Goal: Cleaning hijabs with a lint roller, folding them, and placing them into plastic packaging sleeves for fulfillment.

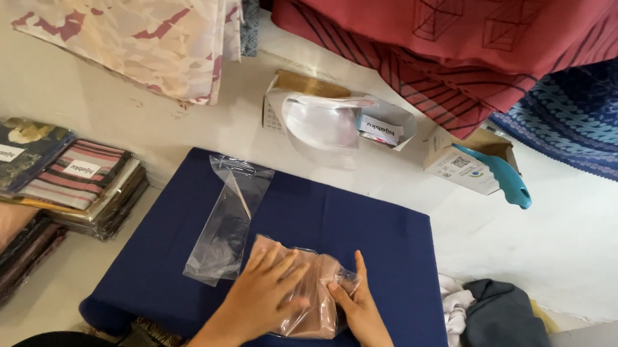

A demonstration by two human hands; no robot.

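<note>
Cloth of dark blue (362,234) covers the surface before you. On its near part lies the bagged pink fabric (309,295). Your left hand (262,296) presses flat on it, fingers spread; your right hand (361,309) grips its right edge. Beside it, an empty clear bag (227,218).

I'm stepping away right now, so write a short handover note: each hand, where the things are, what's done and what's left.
Left hand: flat on the bagged pink cloth, pressing it down.
Right hand: at the bag's right end, thumb on the plastic.
The packet lies on the blue cloth; an empty clear bag lies just left of it.
Done: cloth is folded and inside its bag.
Left: the bag's end looks loose and unsealed; the empty bag is unused.
</note>
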